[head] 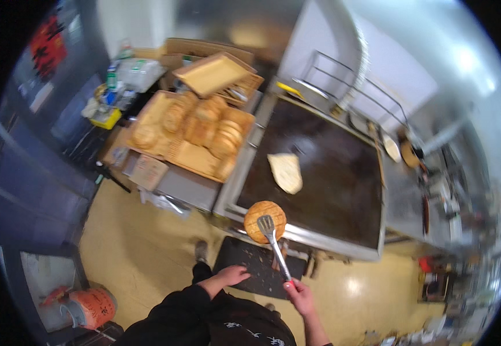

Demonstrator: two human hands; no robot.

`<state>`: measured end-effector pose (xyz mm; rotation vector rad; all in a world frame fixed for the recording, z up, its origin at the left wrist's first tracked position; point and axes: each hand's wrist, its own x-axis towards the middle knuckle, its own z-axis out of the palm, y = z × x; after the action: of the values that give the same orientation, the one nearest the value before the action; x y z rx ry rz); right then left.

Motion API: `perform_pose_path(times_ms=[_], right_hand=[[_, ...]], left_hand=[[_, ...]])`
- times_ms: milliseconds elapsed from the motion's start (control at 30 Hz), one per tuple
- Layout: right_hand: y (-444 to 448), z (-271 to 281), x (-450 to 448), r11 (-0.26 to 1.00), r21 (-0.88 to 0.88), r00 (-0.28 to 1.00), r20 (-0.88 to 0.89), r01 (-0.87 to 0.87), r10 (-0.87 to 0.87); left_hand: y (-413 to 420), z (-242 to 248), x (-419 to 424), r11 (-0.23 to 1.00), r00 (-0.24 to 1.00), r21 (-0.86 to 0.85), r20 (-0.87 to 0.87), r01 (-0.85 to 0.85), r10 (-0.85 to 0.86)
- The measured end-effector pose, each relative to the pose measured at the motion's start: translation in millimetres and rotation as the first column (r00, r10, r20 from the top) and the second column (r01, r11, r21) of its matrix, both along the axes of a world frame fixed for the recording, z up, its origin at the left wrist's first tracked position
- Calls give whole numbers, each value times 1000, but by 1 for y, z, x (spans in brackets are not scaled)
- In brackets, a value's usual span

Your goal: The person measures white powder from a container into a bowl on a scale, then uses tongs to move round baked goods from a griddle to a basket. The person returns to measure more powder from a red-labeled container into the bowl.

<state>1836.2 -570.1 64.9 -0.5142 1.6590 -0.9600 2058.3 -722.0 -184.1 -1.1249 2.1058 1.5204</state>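
Observation:
My right hand [301, 297] grips the red-ended handle of metal food tongs [280, 257]. Their slotted jaw lies over a round, browned flatbread [254, 218], held at the front edge of a dark flat griddle [332, 186]. Whatever is beneath the bread is hidden. Holding nothing, my left hand [232, 275] hovers in front of my body, its fingers loosely bent. A pale, oblong piece of flatbread dough [286, 173] lies on the left part of the griddle.
Left of the griddle, shallow baskets [194, 156] hold several browned breads [226, 137]; another tray [216, 74] sits behind. A dark mat [252, 283] covers the floor before me. Utensils line the steel counter [402, 207] at right. A gas cylinder [94, 308] stands lower left.

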Motion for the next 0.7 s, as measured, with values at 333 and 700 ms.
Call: perform_pose_path(times_ms=[333,700], right_hand=[[-373,-24,216,964,20,922,300,-265,247],[-496,-38,249,949,127,917,320,-289,236]], left_hand=[[-147,11,595,568,389,-572,415,-591,823],[-99,-57,505,633,592,24,386,-774,708]])
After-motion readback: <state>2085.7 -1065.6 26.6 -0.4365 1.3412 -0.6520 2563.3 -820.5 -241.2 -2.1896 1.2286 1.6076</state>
